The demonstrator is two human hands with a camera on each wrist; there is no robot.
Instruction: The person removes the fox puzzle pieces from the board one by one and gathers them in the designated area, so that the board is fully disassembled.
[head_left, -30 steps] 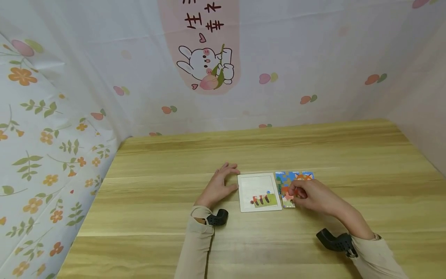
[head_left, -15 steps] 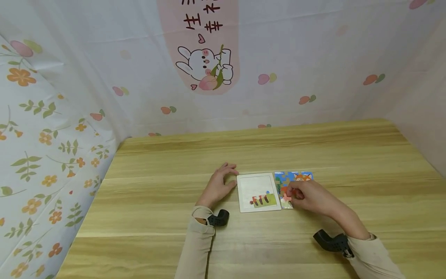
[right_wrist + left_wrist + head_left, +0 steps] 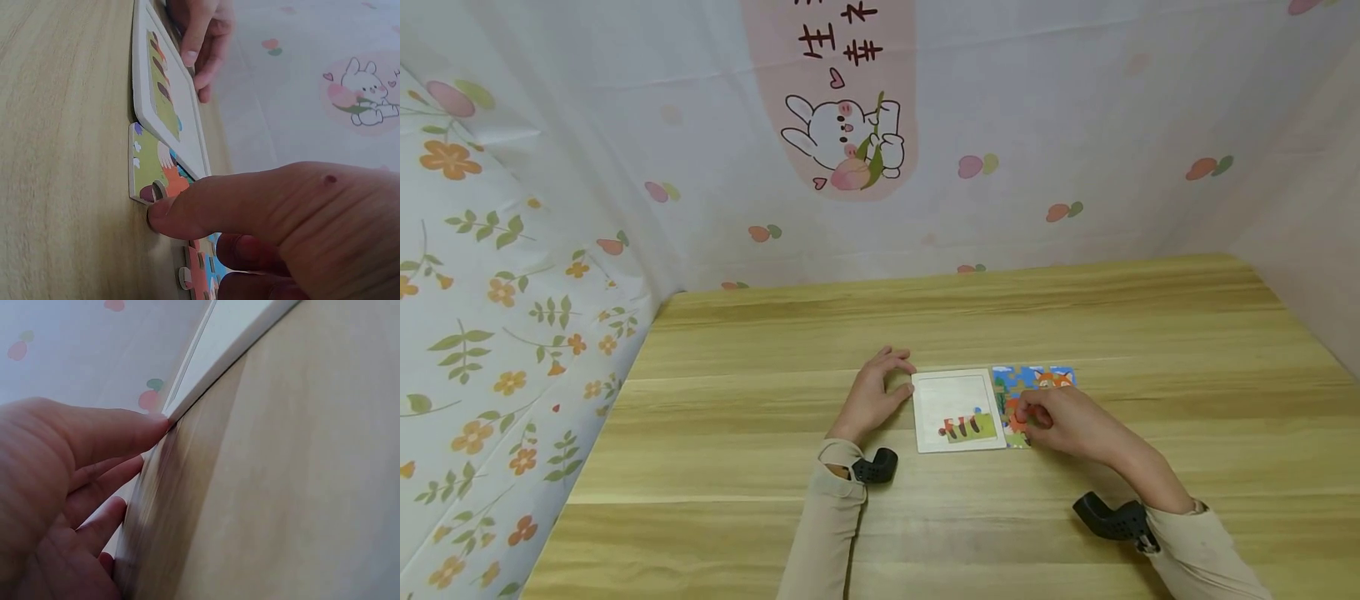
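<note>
A white puzzle tray [image 3: 958, 451] lies on the table, a few joined green and orange pieces [image 3: 977, 427] in its lower part. Along its left edge, my left hand [image 3: 871, 396] rests with thumb and fingers spread; in the left wrist view the thumb [image 3: 147, 428] touches the tray's rim. Right of the tray are several blue, green and orange puzzle pieces [image 3: 1019, 377], a fox face among them. Over these my right hand [image 3: 1071, 421] is bent, thumb and index finger pinching a puzzle piece [image 3: 150, 159] with grass and orange. The hand partly hides that piece and its neighbours.
Wood-grain table [image 3: 760, 417] surrounds the tray and pieces. A printed white curtain [image 3: 1015, 117] stands behind the table's back edge, and a flowered one [image 3: 490, 333] is at the left. Black wrist cameras [image 3: 876, 467] sit on both wrists.
My right hand has shifted slightly left and toward me among the pieces beside the tray. The pale pink patch at its fingertips now shows orange. My left hand stays at the tray.
</note>
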